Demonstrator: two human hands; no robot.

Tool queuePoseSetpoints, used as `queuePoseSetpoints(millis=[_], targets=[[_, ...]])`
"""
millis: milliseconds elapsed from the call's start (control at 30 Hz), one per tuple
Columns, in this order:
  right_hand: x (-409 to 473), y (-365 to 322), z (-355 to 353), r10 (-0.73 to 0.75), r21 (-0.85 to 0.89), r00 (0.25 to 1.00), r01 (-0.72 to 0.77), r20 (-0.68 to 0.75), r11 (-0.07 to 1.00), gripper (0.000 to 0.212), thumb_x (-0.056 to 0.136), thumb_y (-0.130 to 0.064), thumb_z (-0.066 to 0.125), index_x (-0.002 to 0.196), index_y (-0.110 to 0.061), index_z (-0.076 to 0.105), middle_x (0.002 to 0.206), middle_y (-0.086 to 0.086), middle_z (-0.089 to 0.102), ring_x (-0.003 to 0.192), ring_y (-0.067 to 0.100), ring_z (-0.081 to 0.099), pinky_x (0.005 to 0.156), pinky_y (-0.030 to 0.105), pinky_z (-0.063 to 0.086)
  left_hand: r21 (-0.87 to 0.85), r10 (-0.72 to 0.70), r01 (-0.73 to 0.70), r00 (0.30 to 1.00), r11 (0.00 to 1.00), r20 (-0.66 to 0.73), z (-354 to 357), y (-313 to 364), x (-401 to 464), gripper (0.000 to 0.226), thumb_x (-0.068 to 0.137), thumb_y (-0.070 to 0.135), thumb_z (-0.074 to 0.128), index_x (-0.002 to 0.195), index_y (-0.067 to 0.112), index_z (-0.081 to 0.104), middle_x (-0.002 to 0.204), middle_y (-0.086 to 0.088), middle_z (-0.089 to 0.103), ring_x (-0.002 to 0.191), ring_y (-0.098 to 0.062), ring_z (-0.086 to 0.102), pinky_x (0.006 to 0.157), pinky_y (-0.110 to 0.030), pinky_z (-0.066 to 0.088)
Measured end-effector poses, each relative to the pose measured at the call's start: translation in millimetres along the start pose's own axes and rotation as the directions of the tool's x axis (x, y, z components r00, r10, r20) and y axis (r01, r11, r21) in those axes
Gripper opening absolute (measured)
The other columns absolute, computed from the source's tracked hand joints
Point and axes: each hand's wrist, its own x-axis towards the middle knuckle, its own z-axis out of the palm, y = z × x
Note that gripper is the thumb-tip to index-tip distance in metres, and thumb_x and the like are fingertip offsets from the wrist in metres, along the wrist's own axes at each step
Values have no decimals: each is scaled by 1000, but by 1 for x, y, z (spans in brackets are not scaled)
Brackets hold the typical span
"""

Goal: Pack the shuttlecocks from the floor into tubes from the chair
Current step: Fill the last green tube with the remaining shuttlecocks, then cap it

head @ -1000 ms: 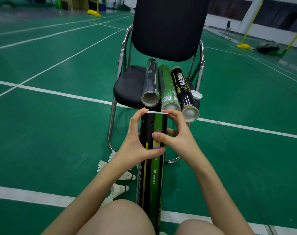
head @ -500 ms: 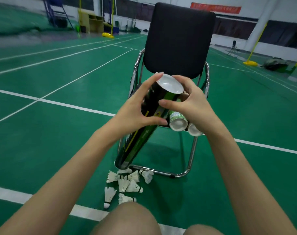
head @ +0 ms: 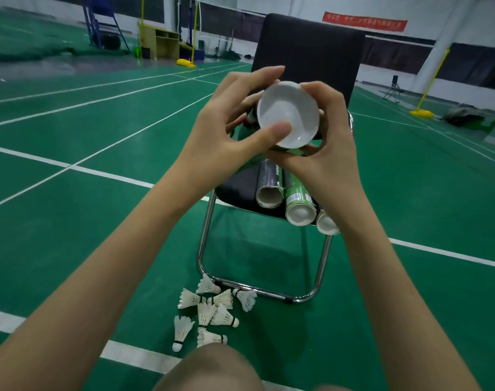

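- Both hands are now lifting the held tube (head: 250,162) higher than 0.5 s ago, tipping its white cap (head: 288,114) toward the camera so the tube's body is mostly hiding behind the hands.
- Left hand (head: 226,131) is curling around the tube's top, its thumb pressing on the cap's face.
- Right hand (head: 325,142) is gripping the capped end from the other side, fingers curled on the rim.
- 3 tubes are lying side by side on the chair (head: 238,190) seat: a dark tube (head: 269,187) showing an open end, a green tube (head: 298,201) and a third tube (head: 326,222) with white caps.
- 8 shuttlecocks (head: 209,311) are lying clustered on the green floor (head: 99,221) by the chair's front rail, with bare court stretching on either side.
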Motion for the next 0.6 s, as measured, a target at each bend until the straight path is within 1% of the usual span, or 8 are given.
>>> queuePoseSetpoints(millis=[100,200,233,300,367,467,533,600], targets=[[-2,13,6,-48,-25,999,47,-22,999,63,72,-10,80,119,-22,40,124,-7,45,115,9,47,81,22,52,-13,-10,10,999,1000,-32,3,-8,3,42,90,20,59,130,14,47,113,0,47,111,-16,57,96,-34,47],[-10,46,21,-75,-101,997,74,-2,992,60,72,-10,77,119,-25,42,120,-17,42,112,-2,44,85,36,52,111,-104,111,993,988,-61,7,-38,-2,36,88,18,62,123,13,57,112,-1,52,107,-13,56,91,-29,49],[-15,58,27,-61,-101,998,62,11,993,60,73,-8,76,119,-25,42,119,-17,43,111,-1,44,87,40,50,144,-145,155,986,977,-78,9,-49,-6,33,86,17,63,119,13,61,111,-1,55,106,-11,56,91,-29,49],[-25,79,37,-36,-91,999,39,36,995,60,73,-4,73,120,-25,42,119,-10,45,113,9,47,89,43,48,155,-215,230,971,961,-105,11,-69,-13,28,83,13,66,111,14,66,107,1,62,102,-10,59,90,-30,49],[-31,92,43,-12,-94,998,17,62,995,63,74,-1,71,122,-27,41,123,-5,45,115,14,47,91,38,48,95,-287,298,951,950,-114,12,-81,-16,23,81,7,68,100,19,69,98,3,68,94,-9,64,87,-28,51],[-31,108,41,111,-130,983,-92,145,987,65,74,-3,70,128,-24,41,127,-9,45,116,8,46,96,22,43,86,-337,348,934,934,-119,12,-97,-13,21,79,3,67,91,20,70,89,4,70,87,-9,67,83,-25,52],[-29,126,31,192,-277,962,-134,195,951,69,73,-4,73,133,-18,40,132,-8,45,122,8,42,101,11,32,143,-342,361,929,921,-144,10,-112,-10,23,78,1,65,86,23,71,86,5,70,86,-10,67,83,-27,52],[-27,147,16,291,-455,939,-182,182,872,66,76,-9,73,134,-16,42,137,-3,46,128,13,40,104,17,29,175,-358,379,923,909,-142,9,-128,-9,26,77,0,66,83,25,70,85,7,69,85,-9,66,83,-23,51]])
